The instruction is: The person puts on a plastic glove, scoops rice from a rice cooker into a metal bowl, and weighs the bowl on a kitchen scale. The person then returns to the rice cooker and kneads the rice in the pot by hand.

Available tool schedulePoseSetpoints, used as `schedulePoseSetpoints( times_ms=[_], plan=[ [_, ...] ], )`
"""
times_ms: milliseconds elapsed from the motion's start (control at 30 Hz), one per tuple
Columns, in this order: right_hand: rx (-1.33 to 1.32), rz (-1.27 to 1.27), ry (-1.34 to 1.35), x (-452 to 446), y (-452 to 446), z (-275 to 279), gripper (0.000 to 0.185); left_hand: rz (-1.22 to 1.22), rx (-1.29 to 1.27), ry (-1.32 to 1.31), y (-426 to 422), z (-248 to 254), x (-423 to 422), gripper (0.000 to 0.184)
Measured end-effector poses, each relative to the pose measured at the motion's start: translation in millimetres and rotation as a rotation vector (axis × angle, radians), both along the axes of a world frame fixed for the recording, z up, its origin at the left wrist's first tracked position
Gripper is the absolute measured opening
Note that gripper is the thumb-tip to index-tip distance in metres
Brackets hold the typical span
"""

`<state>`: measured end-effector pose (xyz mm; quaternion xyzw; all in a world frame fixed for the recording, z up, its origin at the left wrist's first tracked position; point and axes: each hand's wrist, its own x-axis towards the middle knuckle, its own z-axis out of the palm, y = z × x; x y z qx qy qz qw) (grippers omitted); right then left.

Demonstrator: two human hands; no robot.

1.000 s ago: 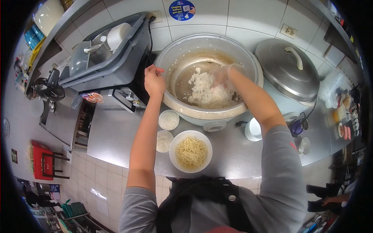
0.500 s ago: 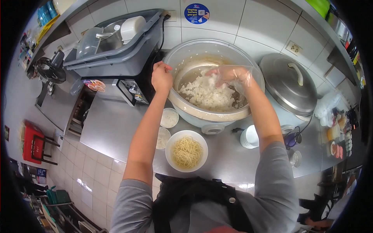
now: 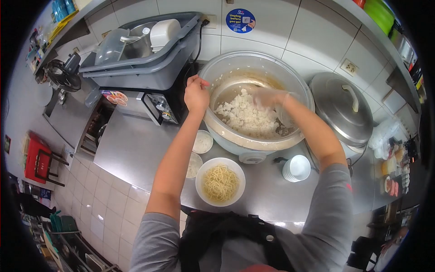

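Note:
A large round cooker (image 3: 253, 144) holds a heap of white rice (image 3: 247, 115). Inside it, my right hand (image 3: 270, 99), in a clear plastic glove, is at the upper right of the rice; its fingers are smeared by motion. My left hand (image 3: 197, 93) is at the cooker's left rim, fingers curled in; whatever they may grip is hidden. Below the cooker stand a white bowl of noodles (image 3: 220, 182) and two small bowls of rice, one (image 3: 202, 142) nearer the cooker and the other (image 3: 194, 165) partly behind my left forearm.
Stacked white bowls (image 3: 299, 168) stand right of the noodles. A second cooker with a metal lid (image 3: 340, 106) is at the right. Grey tubs (image 3: 136, 71) with kitchenware rest on a black and silver oven (image 3: 136, 104) at the left. A fan (image 3: 63, 75) is farther left.
The view has shifted, so the counter items appear moved. My right hand is still in the cooker, in a slightly different place over the rice. My left hand remains at the left rim.

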<state>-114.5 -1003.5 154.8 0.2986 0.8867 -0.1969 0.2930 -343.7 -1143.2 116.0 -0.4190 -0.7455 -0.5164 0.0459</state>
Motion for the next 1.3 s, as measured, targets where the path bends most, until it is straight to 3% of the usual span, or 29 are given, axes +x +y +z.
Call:
schedulePoseSetpoints(
  times_ms=[67, 100, 167, 200, 267, 300, 367, 433, 500, 567, 633, 733, 800, 933, 1000, 1033, 1100, 1133, 1200, 1300],
  plan=[
    [0.086, 0.059, 0.349, 3, 17, 1, 0.05, -0.011, 0.005, -0.022, -1, 0, 3, 0.013],
    [0.081, 0.06, 0.352, 5, 23, 0, 0.05, -0.019, -0.001, -0.037, -2, 1, 3, 0.014],
    [-0.35, -0.131, 0.166, 2, 14, 23, 0.062, -0.022, -0.011, -0.046, -1, 4, 2, 0.014],
    [-0.355, -0.127, 0.166, 0, 21, 17, 0.062, -0.02, 0.004, -0.031, -1, 3, 2, 0.014],
    [-0.459, -0.449, 0.741, -6, 46, -8, 0.046, -0.01, 0.014, -0.017, -2, 1, 4, 0.014],
    [-0.464, -0.444, 0.742, -16, 61, -22, 0.046, -0.011, 0.016, -0.005, -2, 1, 4, 0.015],
    [-0.067, -0.426, 0.451, -41, 89, -56, 0.04, -0.003, 0.021, 0.013, -2, 4, 2, 0.015],
    [0.099, -0.18, 0.676, -71, 92, -111, 0.041, -0.033, -0.001, -0.047, -2, 4, 1, 0.015],
    [-0.244, -0.323, 0.8, -100, 36, -129, 0.033, -0.017, 0.018, 0.009, 1, -1, 1, 0.015],
    [0.085, 0.136, 0.327, -122, -33, -74, 0.041, -0.01, 0.052, 0.036, 1, -2, 0, 0.016],
    [0.079, 0.25, 0.271, -118, -29, -128, 0.037, -0.006, 0.044, 0.038, 1, -2, -2, 0.015],
    [-0.039, 0.177, 0.148, -73, -51, -114, 0.036, -0.015, 0.027, 0.022, 1, -2, 0, 0.015],
    [0.098, 0.522, 0.245, -39, -56, -93, 0.034, -0.021, 0.022, 0.004, 0, 0, -1, 0.015],
    [0.384, 0.567, 0.511, 29, -36, -70, 0.028, -0.007, 0.012, 0.038, 0, -1, 1, 0.015],
    [0.282, 0.33, 0.335, 47, -22, -60, 0.031, -0.002, 0.022, 0.067, 0, -3, 0, 0.015],
    [0.288, 0.326, 0.33, 57, -22, -50, 0.031, -0.007, 0.027, 0.062, 0, -4, 0, 0.015],
    [0.285, 0.017, 0.339, 71, -22, -28, 0.033, -0.011, -0.064, 0.061, 0, -2, -1, 0.014],
    [0.292, 0.02, 0.341, 75, -16, -22, 0.033, -0.009, -0.057, 0.063, 0, 0, -1, 0.014],
    [0.198, -0.234, 0.661, 81, -3, -16, 0.033, -0.029, -0.046, 0.05, -1, -1, 0, 0.015],
    [0.136, -0.281, 0.767, 75, 0, -24, 0.035, -0.019, -0.047, 0.037, 1, -3, -1, 0.015]
  ],
)
